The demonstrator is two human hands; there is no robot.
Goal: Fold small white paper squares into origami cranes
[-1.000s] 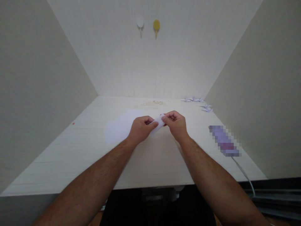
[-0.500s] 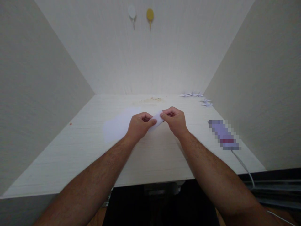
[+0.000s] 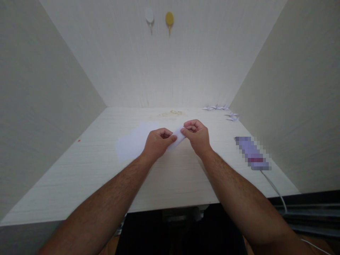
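Both hands meet over the middle of a pale wooden desk [image 3: 79, 170]. Between them is a small folded piece of white paper [image 3: 178, 136]. My left hand [image 3: 157, 143] pinches its near left end with thumb and fingers curled. My right hand [image 3: 197, 135] pinches its far right end, fingers closed into a loose fist. The paper is held a little above the desk top. A flat white sheet [image 3: 132, 143] lies on the desk just left of my left hand.
Several small folded paper figures [image 3: 220, 108] sit at the desk's far right corner. A blurred flat object [image 3: 251, 153] with a white cable [image 3: 273, 189] lies at the right. Walls close in on three sides; two hooks [image 3: 159, 18] hang on the back wall.
The view has shifted slightly since a second ago. The hands stay together on the folded paper, with only small finger movements.
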